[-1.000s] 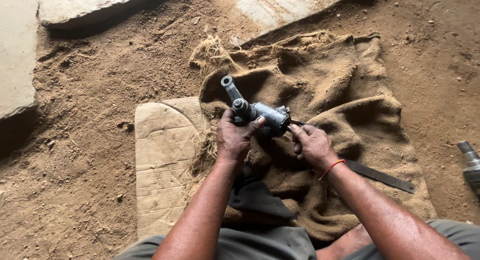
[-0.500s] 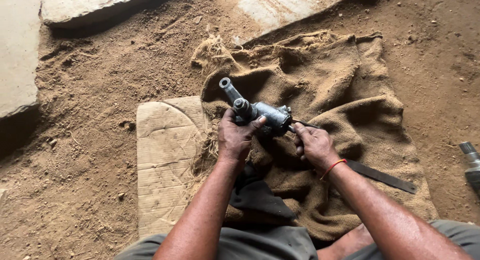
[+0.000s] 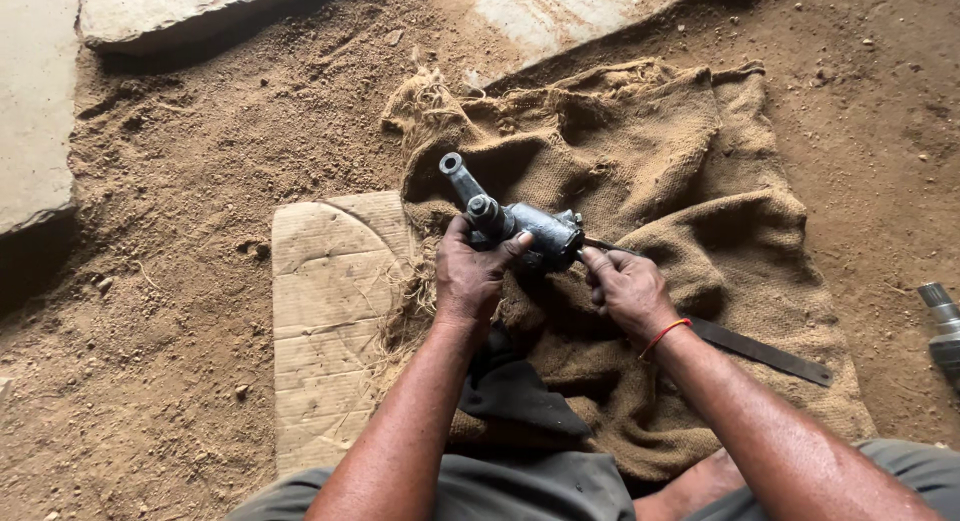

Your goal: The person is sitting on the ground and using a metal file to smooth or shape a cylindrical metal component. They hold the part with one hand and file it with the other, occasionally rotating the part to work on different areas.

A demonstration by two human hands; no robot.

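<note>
Little has shifted since earlier: the left hand (image 3: pixel 472 281) keeps its fingers clamped on the grey metal part (image 3: pixel 515 221), at centre on the burlap sack (image 3: pixel 690 181). At 4 o'clock of it, the right hand (image 3: pixel 628 293) pinches a thin tool against it.
</note>
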